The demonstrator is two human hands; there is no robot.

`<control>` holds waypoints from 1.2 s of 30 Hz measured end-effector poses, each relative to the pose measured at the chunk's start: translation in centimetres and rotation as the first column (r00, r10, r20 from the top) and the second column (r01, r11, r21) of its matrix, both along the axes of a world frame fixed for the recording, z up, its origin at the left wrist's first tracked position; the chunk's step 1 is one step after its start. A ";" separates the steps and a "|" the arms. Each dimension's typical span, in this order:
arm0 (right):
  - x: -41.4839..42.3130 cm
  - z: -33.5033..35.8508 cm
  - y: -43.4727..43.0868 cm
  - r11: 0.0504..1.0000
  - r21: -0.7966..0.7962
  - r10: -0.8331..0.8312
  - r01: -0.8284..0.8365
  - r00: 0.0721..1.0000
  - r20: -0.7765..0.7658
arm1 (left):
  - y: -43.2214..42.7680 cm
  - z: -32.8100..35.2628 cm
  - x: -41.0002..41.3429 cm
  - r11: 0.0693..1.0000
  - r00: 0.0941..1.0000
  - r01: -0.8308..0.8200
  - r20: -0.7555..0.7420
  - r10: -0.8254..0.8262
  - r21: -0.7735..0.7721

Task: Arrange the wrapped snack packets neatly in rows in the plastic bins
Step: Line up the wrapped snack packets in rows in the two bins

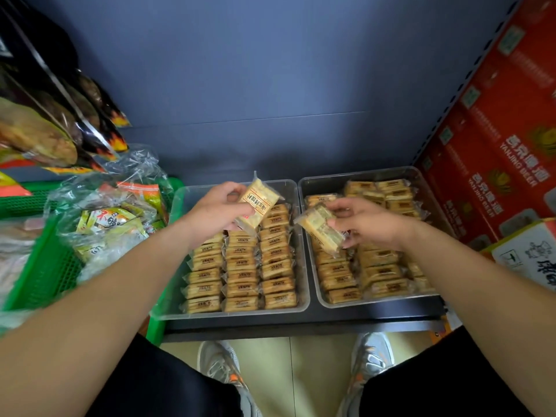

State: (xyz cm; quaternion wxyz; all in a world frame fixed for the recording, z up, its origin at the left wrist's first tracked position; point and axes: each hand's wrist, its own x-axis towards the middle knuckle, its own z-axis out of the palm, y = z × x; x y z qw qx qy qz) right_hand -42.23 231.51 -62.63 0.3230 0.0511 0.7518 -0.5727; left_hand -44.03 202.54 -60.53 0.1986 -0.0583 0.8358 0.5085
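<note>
**Grip.** The left hand (219, 210) reaches forward on an outstretched forearm. Its fingers are curled, and thumb and fingers pinch one packet (259, 205) by its left edge. That packet is held clear above the far end of the left bin (176, 212), tilted, printed face up.

The right hand (371, 224) reaches forward, palm down, with its fingers curled round the right end of a second packet (320, 231). This one is tilted and blurred. Its free end hangs over the line where the two bins meet.

**Bins.** The left bin is clear plastic and holds three straight rows (242, 266) of packets on edge, packed close and running front to back. Its far end is bare beneath the held packet. The right bin (373, 303) sits just beside it. Its packets (379, 266) lie in rows at the front and are looser and uneven toward the back.

**Surroundings.** Both bins rest on a dark shelf (301, 325). A green basket (45, 266) with clear bags (114, 218) of other snacks stands to the left. Red cartons (496, 130) are stacked to the right. Grey shoes (221, 365) show below the shelf edge.
</note>
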 end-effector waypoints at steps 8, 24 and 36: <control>-0.4 -3.3 -1.8 0.975 0.196 0.122 -0.108 0.990 -0.063 | -0.4 -0.7 0.4 0.992 0.998 0.069 0.018 -0.068 -0.102; 1.8 -3.8 -4.4 0.713 0.701 0.396 -0.024 0.838 -0.375 | 0.0 -1.9 0.1 0.969 0.987 0.157 0.049 -0.150 -0.189; 0.2 2.3 -1.4 0.979 -0.176 -0.116 0.105 0.992 -0.055 | -0.6 1.7 1.7 0.999 1.000 0.003 -0.011 -0.002 0.048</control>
